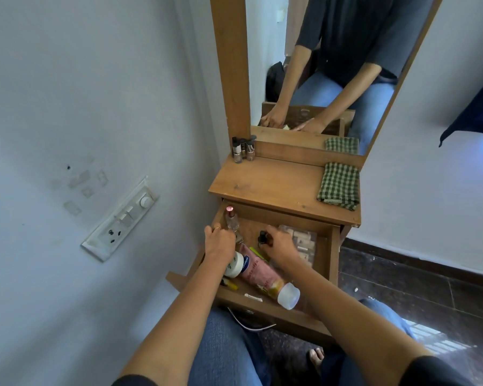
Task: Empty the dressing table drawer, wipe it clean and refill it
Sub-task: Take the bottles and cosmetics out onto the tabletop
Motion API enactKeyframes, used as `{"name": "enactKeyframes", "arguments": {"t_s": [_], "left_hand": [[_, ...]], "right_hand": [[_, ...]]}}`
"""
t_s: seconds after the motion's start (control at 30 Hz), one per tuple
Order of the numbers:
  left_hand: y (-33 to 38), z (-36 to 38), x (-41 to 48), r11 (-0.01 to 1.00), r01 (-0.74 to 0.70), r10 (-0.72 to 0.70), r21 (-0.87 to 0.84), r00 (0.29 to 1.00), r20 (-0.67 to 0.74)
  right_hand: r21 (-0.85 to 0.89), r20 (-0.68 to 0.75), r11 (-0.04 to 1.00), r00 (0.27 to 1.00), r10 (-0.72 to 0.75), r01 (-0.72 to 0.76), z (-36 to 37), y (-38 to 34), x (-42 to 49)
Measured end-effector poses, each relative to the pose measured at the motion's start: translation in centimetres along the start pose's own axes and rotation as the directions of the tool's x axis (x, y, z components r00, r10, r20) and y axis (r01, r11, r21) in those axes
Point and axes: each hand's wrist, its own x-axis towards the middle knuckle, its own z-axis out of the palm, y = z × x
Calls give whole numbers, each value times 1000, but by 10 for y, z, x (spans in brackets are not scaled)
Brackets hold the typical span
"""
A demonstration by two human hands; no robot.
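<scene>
Head view: the drawer [333, 254] is pulled out beneath the surface [271, 185] and holds its contents. The left hand [219, 242] lies at the drawer's rear left, fingers curled beside the base of an upright perfume bottle [232, 220]; whether it grips anything cannot be told. The right hand [280, 243] curls its fingers round a small dark bottle [262, 237] at mid-drawer. A white jar [234, 264] and a pink tube [264, 275] lie near the front. A checked cloth [339, 185] lies folded on the surface, right side; nail polish bottles [243, 150] stand rear left.
</scene>
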Motion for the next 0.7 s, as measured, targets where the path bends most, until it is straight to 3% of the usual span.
{"name": "enactKeyframes", "arguments": {"t_s": [0.3,0.53,0.7], "left_hand": [[12,-1,-4,999,49,-50,16,998,34],[2,2,-13,969,-32,-9,-243,986,-164],[-14,-12,-28,768,-198,-60,-609,924,-377]], "right_hand": [[14,8,999,999,-40,40,0,2,0],[19,-84,979,976,-203,205,-18,2,-17],[112,-230,940,928,-292,323,-55,-18,-10]]}}
